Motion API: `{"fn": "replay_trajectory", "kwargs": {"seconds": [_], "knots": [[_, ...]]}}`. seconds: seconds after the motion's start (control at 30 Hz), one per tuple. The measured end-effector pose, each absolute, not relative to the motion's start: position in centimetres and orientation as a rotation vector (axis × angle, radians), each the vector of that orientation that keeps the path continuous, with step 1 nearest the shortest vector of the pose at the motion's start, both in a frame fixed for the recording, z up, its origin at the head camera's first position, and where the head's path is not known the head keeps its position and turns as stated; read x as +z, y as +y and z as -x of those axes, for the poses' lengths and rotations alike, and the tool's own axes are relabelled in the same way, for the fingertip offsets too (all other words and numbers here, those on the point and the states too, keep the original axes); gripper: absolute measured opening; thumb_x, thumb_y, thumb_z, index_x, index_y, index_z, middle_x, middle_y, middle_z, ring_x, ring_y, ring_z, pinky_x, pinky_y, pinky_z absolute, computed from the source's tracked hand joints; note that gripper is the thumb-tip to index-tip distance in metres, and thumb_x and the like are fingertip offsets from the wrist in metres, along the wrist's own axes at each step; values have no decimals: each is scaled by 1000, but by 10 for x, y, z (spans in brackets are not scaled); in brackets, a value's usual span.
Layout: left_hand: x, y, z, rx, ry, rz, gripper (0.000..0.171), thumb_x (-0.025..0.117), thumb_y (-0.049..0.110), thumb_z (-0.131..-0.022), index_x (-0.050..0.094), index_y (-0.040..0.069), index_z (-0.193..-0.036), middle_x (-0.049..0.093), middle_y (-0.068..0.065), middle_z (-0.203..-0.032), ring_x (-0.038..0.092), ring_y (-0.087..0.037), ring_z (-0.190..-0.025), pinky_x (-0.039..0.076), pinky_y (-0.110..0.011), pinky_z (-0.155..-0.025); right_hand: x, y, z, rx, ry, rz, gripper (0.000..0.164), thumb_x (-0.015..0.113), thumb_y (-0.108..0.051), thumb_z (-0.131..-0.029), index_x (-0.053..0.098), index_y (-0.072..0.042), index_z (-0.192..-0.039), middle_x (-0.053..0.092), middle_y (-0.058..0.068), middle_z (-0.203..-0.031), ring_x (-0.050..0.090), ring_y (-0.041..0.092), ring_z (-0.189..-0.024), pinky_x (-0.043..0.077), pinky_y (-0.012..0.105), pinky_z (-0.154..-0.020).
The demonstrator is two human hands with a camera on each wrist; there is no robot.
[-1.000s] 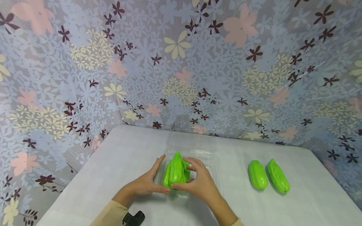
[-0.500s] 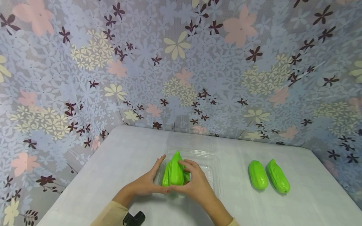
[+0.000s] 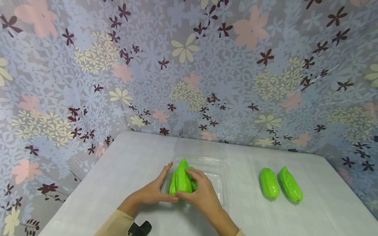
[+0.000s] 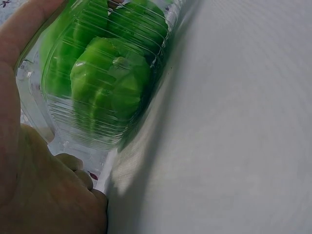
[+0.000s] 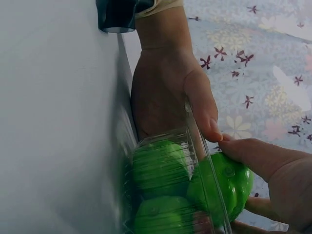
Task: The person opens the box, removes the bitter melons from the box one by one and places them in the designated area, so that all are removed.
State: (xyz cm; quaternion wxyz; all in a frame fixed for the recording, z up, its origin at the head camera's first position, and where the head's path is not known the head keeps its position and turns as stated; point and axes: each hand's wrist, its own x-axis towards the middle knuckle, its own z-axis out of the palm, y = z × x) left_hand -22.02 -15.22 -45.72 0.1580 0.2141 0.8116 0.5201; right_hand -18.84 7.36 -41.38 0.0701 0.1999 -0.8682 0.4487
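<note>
A clear plastic clamshell container (image 3: 222,185) stands on the table in the head view. My left hand (image 3: 151,192) holds its left front corner, thumb along the front rim and index finger stretched up the left side. Over the left half, my right hand (image 3: 201,194) grips a glossy green ridged gourd (image 3: 183,180) with a pointed tip, thumb in front and fingers behind. Through the wall in the right wrist view, lower gourds (image 5: 161,168) lie beside and under the gripped gourd (image 5: 231,183). The two thumb tips meet at the front rim.
Two more green gourds, one blunt (image 3: 269,183) and one with a pointed tip (image 3: 290,184), lie side by side on the table to the right. The container's clear lid (image 3: 198,147) is folded back toward the flowered wall covering (image 3: 189,82).
My right hand has shifted slightly left with the gourd, which now sits closer to the container's left side. More of the container's right half shows. My left hand stays in place.
</note>
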Motion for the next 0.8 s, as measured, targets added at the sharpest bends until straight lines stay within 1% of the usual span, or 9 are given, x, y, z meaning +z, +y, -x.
{"fn": "replay_trajectory", "kwargs": {"seconds": [0.17,0.33,0.43,0.67,0.8], "knots": [[-456,-152,219,1486,2323,-610,122,82,47,-80,-6,30,-163,-15,-15,-166,-5,-46,-149,11,-76,-109,-412,74,187,1377,-2605,-611,77,92,-30,-74,60,1,-137,57,18,-137,60,33,-118,54,47,-92],[-457,-151,219,1483,2335,-610,122,83,47,-80,-5,31,-163,-14,-16,-166,-4,-45,-149,10,-76,-109,-409,77,186,1442,-2597,-563,75,92,-29,-74,60,-3,-137,58,15,-137,63,31,-112,56,48,-89],[-458,-151,220,1485,2339,-617,122,83,46,-80,-5,31,-163,-12,-15,-166,-4,-45,-149,11,-75,-110,-406,80,186,1467,-2577,-539,73,92,-28,-74,61,-4,-136,58,14,-137,63,34,-112,57,47,-86],[-459,-152,220,1477,2354,-625,122,84,42,-80,-5,30,-163,-11,-15,-167,-3,-46,-149,10,-75,-110,-394,89,187,1592,-2541,-480,70,91,-24,-76,61,-5,-136,56,15,-139,59,40,-119,60,34,-74],[-458,-151,220,1478,2355,-628,123,84,42,-79,-4,28,-163,-11,-16,-167,-3,-46,-149,9,-74,-110,-386,96,186,1622,-2524,-422,70,91,-23,-76,61,-7,-137,55,15,-140,58,40,-121,60,35,-75]]}}
